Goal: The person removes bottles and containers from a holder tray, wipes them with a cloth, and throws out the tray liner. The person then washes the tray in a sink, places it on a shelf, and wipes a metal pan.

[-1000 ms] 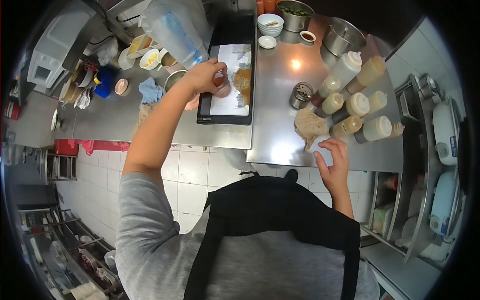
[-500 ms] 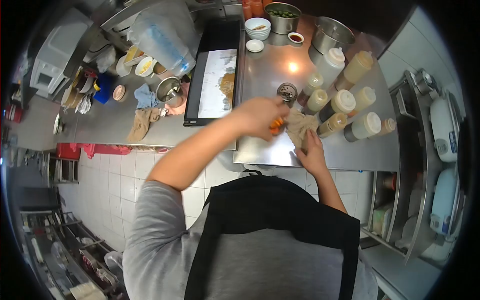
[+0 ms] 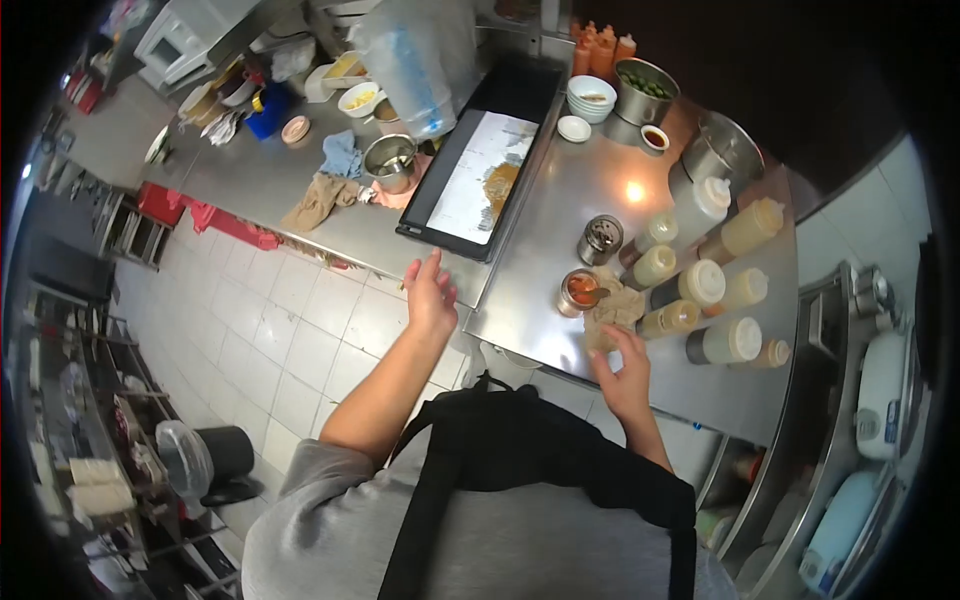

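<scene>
My left hand [image 3: 432, 295] is empty, its fingers apart, in front of the near edge of the black tray [image 3: 415, 228]. On the steel counter, my right hand [image 3: 625, 372] is beside a crumpled tan cloth [image 3: 620, 310], thumb and fingers spread; whether the fingertips touch the cloth I cannot tell. Against the cloth stands a small metal container [image 3: 568, 306] with orange pieces inside and what looks like a spoon in it. Just behind it is another metal container [image 3: 600, 240] with dark contents. Several squeeze bottles [image 3: 702, 285] stand to the right of the cloth.
A paper sheet with brown crumbs [image 3: 470, 190] lies in the black tray. At the back stand stacked bowls [image 3: 590, 98], a pot of green items [image 3: 645, 90] and a wide metal pot [image 3: 722, 150]. A metal pot [image 3: 392, 162] and rags [image 3: 320, 200] sit left.
My left hand has moved left, away from the orange pieces and the containers. My right hand has eased back from pressing on the cloth. The camera view has turned.
</scene>
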